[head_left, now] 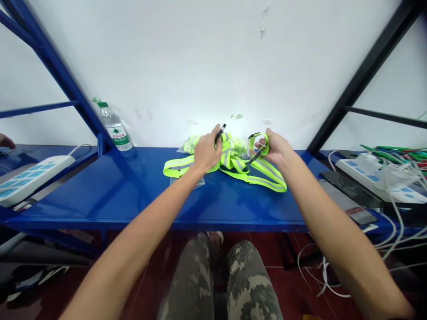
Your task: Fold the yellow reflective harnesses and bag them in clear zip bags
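Neon yellow-green reflective straps (267,182) with grey stripes lie in a loose tangle on the blue table. My left hand (207,153) is closed over the left part of the straps, and a black plastic buckle (220,132) sticks up between its thumb and fingers. My right hand (275,147) is raised slightly at the right end, its fingers pinching a small strap loop (263,150) with black pieces on it. Behind the left hand, more folded strap in clear plastic (188,144) rests near the wall. Part of a clear bag (199,183) shows under the straps.
A water bottle (116,128) with a green cap stands at the back left. White power strips (36,174) lie at the left and right ends. On the right are a phone (353,206) and tangled white cables (395,213). Another person's hand (6,141) shows at the far left.
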The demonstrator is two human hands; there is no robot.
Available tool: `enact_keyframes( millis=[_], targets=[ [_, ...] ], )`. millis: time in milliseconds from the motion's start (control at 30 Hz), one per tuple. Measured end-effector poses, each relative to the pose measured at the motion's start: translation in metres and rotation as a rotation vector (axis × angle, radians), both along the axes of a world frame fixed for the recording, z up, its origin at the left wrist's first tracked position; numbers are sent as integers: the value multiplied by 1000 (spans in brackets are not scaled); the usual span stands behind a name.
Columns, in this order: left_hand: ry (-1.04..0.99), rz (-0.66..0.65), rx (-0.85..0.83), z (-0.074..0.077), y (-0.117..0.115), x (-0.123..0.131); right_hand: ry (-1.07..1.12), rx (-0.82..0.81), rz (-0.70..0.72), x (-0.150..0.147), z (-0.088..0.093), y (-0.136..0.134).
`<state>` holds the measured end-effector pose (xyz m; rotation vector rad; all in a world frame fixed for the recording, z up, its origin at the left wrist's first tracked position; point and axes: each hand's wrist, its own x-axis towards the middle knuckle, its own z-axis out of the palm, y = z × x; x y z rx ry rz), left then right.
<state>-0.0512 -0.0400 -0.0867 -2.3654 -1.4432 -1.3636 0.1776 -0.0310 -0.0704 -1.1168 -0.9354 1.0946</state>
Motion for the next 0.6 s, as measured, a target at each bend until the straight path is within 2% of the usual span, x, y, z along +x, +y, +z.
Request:
enact_keyframes(
  millis=[100, 167, 233, 300, 400, 600],
  targets=[
    [126, -51, -47, -34, -14, 7, 153, -214, -103, -22, -20, -6],
    [186, -87, -78, -53, -20, 10, 156, -250, -108, -31, -32, -9],
    [233, -125, -76, -65, -24, 11, 160, -251, -109, -36, -41, -11],
    [278, -173, -31, -71, -28, 13, 182, -244, -111, -38, -46, -11],
    [340, -228, 26, -72, -33, 16, 210, -237, -121, -40, -47, -12],
    [369, -168, 4, -72, -40, 19, 199, -168, -222, -51, -50, -11]
  ],
)
